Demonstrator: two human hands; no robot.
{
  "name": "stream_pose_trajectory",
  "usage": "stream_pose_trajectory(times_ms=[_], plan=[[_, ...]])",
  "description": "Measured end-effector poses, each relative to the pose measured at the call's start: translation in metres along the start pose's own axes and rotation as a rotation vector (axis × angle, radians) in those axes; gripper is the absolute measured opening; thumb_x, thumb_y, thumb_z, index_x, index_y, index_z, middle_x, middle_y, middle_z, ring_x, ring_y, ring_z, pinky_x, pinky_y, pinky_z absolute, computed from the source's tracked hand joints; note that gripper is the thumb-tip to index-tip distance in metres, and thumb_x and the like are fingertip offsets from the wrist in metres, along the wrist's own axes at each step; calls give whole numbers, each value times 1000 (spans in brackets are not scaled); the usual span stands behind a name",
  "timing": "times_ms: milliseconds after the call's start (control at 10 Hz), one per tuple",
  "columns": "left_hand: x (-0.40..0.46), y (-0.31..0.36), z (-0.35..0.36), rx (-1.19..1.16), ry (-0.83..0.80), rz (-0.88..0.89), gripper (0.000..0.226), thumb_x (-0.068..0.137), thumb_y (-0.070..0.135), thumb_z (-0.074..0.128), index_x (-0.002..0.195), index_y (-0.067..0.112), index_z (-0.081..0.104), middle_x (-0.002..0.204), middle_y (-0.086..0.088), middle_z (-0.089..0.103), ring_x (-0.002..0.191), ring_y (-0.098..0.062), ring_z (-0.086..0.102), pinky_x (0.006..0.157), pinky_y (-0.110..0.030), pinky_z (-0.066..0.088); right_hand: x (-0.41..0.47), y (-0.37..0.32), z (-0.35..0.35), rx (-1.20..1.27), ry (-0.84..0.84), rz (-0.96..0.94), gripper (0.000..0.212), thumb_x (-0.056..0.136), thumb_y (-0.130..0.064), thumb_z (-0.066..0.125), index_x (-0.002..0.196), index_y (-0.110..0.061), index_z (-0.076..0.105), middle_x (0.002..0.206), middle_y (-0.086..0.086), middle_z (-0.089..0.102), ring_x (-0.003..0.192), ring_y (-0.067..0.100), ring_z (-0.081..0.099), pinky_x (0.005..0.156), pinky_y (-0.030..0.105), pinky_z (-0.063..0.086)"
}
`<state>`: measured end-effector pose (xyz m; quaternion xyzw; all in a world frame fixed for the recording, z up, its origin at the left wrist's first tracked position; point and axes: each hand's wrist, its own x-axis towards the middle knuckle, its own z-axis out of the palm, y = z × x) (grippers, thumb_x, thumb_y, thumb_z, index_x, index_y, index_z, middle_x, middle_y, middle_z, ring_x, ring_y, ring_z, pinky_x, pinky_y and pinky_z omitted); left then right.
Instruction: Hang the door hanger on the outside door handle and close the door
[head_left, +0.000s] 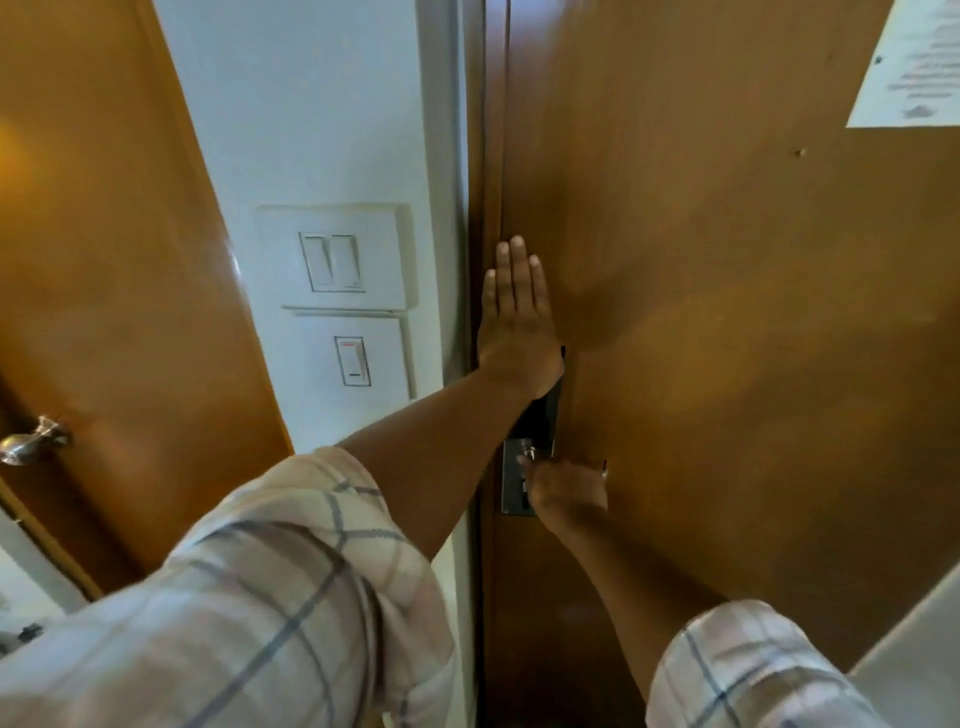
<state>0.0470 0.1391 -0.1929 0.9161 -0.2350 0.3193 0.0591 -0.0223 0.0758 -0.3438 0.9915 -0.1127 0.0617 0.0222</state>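
The brown wooden door (727, 291) fills the right half of the view, its edge flush against the frame (491, 208). My left hand (519, 322) lies flat on the door near that edge, fingers straight and together, pointing up. Below it sits a dark lock plate (514, 488) with a small metal knob. My right hand (566, 493) is closed around the inside door handle, which it hides. The door hanger and the outside handle are not in view.
A white wall strip (332, 130) with two light-switch panels (332, 260) stands left of the frame. Another brown door (114, 260) with a metal knob (31, 441) is at far left. A printed paper notice (914, 62) hangs on the door's upper right.
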Motion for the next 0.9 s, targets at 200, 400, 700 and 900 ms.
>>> stream_pose_trajectory(times_ms=[200,400,700,900], plan=[[40,-3,37,-48,18,-5,91,91,32,49,153,-2,-9,164,-26,-12,153,-40,-11,126,-49,0,51,5,11,57,20,96,47,103,-41,23,77,-22,58,52,-2,43,45,12,38,60,32,33],[58,-8,60,-70,37,10,87,95,37,44,153,0,-9,164,-24,-10,153,-38,-9,126,-48,2,75,7,18,46,19,104,51,102,-46,20,69,-19,48,53,-2,43,54,17,47,84,46,44],[59,-12,59,-83,-32,21,92,93,32,53,154,1,-10,164,-24,-14,153,-38,-13,126,-49,4,80,9,15,54,24,62,43,103,-40,22,103,-22,62,68,3,60,66,23,59,88,51,42],[45,-23,31,-75,-191,92,106,88,30,64,154,0,-14,162,-23,-23,151,-38,-19,125,-50,1,68,33,-44,95,165,1,61,97,-58,19,75,-19,61,78,6,58,93,31,59,76,41,44]])
